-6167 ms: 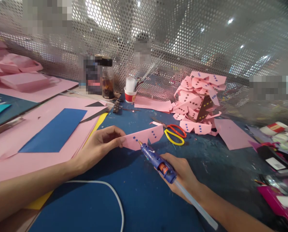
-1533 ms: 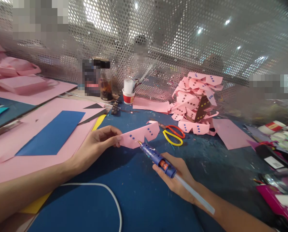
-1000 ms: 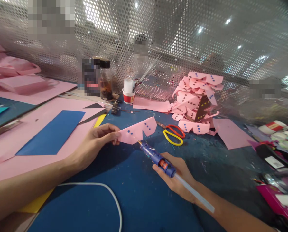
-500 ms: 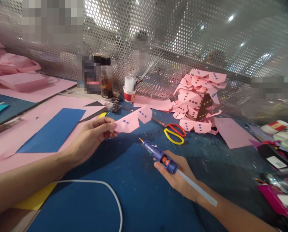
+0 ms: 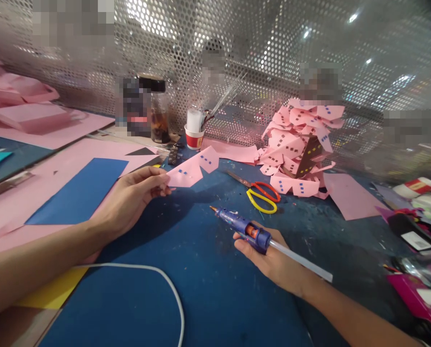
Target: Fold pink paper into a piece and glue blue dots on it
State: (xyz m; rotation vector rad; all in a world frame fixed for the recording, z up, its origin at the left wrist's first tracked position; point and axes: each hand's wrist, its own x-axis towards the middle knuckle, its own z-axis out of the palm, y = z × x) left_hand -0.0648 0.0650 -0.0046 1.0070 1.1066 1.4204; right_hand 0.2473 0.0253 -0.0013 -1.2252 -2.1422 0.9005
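Note:
Between thumb and fingers, my left hand (image 5: pixel 137 195) pinches one end of a pink paper cutout (image 5: pixel 188 174) with small blue squares on it, held above the blue tabletop. My right hand (image 5: pixel 267 255) is wrapped around a blue glue gun (image 5: pixel 242 225), its nozzle pointing left toward the cutout but apart from it. A clear glue stick (image 5: pixel 304 261) sticks out of the gun's back. Scissors (image 5: pixel 264 197) with red and yellow handles lie beyond the gun. Behind them stands a heap of similar pink cutouts (image 5: pixel 291 144) with dark and blue squares.
On the left, a blue paper rectangle (image 5: pixel 81 190) lies on pink sheets. A white cord (image 5: pixel 157 271) curves across the front. At the back stand a paper cup (image 5: pixel 194 137) and a dark jar (image 5: pixel 160 115) before a perforated metal screen (image 5: pixel 266 43). Magenta items (image 5: pixel 415 301) sit far right.
My left hand has moved the pink cutout slightly left and up. The glue gun has turned a little and shifted slightly right in my right hand.

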